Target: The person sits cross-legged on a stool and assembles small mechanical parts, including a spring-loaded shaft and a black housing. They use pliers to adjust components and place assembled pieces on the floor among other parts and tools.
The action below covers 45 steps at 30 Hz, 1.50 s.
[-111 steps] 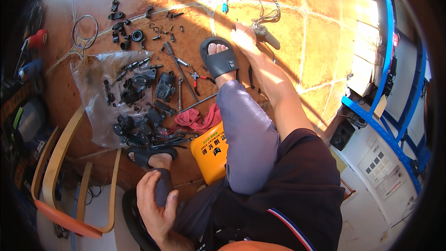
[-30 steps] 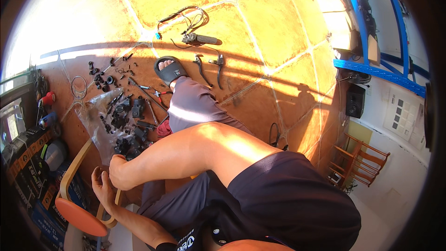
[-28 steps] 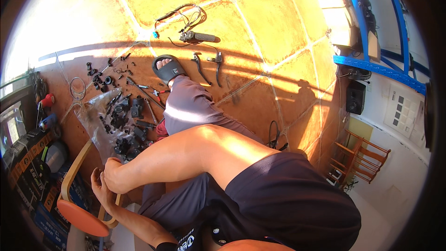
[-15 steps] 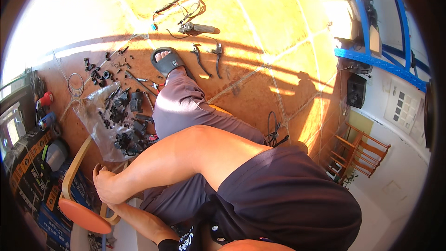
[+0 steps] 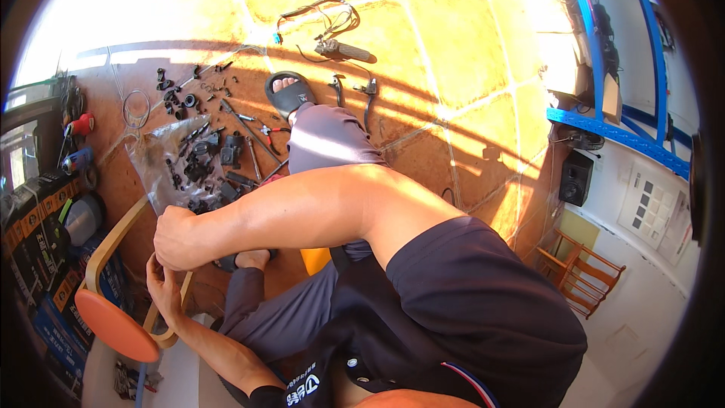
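Observation:
My right arm reaches across to the left, and my right hand [image 5: 177,237] is curled in a fist shape with its fingertips hidden from view. Just below it is my left hand [image 5: 165,296], palm partly turned up, fingers loosely bent and a little apart, tips close under the right hand. No object shows between the two hands. Beside them stands a stool with a round orange seat [image 5: 117,325] and a bent wooden frame. Beyond the hands, a clear plastic sheet [image 5: 147,162] on the floor carries several black parts [image 5: 200,166].
Red-handled pliers [image 5: 267,131], a wrench [image 5: 253,157] and small black fittings lie near my sandalled foot [image 5: 289,92]. Farther off are a wired handlebar grip [image 5: 343,51] and brake levers [image 5: 368,102]. Printed boxes [image 5: 38,242] stand left; a blue rack [image 5: 619,131], speaker [image 5: 576,177] and wooden chair [image 5: 581,268] right.
My right hand has risen and its fingers have curled in. The left hand, hidden behind it before, now shows below. My view has shifted, moving the floor items rightward in the picture.

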Available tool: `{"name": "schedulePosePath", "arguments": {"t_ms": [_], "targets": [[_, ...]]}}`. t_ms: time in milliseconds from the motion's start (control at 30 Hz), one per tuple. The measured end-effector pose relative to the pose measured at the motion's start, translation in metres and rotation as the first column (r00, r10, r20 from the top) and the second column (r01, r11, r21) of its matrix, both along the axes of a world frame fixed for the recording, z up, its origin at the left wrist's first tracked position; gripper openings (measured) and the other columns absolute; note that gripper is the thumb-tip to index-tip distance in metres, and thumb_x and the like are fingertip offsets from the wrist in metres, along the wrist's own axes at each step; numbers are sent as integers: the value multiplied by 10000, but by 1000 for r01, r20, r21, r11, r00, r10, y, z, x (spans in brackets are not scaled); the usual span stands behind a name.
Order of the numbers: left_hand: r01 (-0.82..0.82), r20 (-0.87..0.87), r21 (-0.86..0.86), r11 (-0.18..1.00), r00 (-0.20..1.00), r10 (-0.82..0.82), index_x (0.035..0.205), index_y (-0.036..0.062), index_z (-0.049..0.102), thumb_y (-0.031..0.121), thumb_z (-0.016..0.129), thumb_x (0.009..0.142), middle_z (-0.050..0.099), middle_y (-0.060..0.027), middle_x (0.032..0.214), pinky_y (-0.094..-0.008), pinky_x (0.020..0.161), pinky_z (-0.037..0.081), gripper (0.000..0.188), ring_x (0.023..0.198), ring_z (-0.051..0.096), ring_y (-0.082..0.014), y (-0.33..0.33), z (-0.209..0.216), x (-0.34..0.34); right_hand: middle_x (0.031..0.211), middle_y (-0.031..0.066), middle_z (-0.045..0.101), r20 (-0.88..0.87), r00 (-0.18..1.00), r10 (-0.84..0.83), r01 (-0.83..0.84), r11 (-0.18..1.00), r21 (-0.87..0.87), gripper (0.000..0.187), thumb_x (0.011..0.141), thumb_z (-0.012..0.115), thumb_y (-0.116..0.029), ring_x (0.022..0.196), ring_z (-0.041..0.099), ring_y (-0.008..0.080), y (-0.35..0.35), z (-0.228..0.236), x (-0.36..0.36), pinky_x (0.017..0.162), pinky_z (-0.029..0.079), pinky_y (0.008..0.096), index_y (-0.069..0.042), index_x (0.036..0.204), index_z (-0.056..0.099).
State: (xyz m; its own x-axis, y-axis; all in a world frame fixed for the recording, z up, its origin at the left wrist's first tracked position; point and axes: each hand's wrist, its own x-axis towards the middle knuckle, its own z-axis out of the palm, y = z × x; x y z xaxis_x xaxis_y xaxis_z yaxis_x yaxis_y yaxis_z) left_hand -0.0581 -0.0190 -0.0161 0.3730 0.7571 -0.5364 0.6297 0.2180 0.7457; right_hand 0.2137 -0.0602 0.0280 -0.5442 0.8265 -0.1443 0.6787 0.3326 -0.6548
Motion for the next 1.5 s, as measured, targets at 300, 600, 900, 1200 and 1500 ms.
{"name": "schedulePosePath", "arguments": {"t_ms": [300, 600, 900, 1200, 1500], "targets": [[121, -310, 103, 987, 947, -84, 1358, -4, 564, 117, 552, 962, 630, -54, 1303, -330, 981, 422, 414, 1206, 527, -129, 2, -19, -29, 864, 37, 765, -104, 988, -114, 121, 991, 60, 192, 829, 647, -211, 768, 717, 244, 22, 10, -73, 602, 517, 399, -136, 911, 803], [-67, -587, 33, 997, 806, 73, 1397, 29, 549, 196, 550, 977, 613, -36, 1348, -332, 1017, 403, 453, 1247, 517, -134, 5, 6, 35, 830, 104, 758, -136, 983, -125, 138, 986, 90, 193, 817, 629, -205, 798, 728, 285, 24, 7, -51, 617, 544, 419, -104, 840, 792], [21, -109, 200, 979, 994, 1, 1252, -37, 609, 197, 709, 929, 680, -95, 1068, -304, 832, 529, 412, 938, 640, -160, -8, 16, 19, 950, 202, 710, -121, 979, -164, 171, 984, 49, 299, 873, 619, -292, 952, 691, 389, 29, 16, 41, 824, 562, 463, -23, 966, 712], [-175, -165, 281, 944, 960, 227, 1280, -14, 616, 310, 736, 899, 687, -165, 1158, -327, 836, 535, 514, 1003, 671, -206, -11, 38, 9, 1033, 184, 723, 26, 965, -262, 259, 962, 85, 347, 936, 634, -295, 950, 708, 322, 32, 1, 103, 857, 552, 401, -38, 1163, 685], [-81, -88, 448, 891, 987, 134, 1298, 17, 617, 371, 745, 882, 672, -190, 1236, -394, 955, 502, 561, 1169, 636, -291, -11, 35, 4, 1038, 118, 736, 54, 969, -240, 243, 968, -57, 368, 970, 648, -306, 868, 703, 231, 38, -13, 108, 780, 558, 365, -46, 1228, 673]]}}
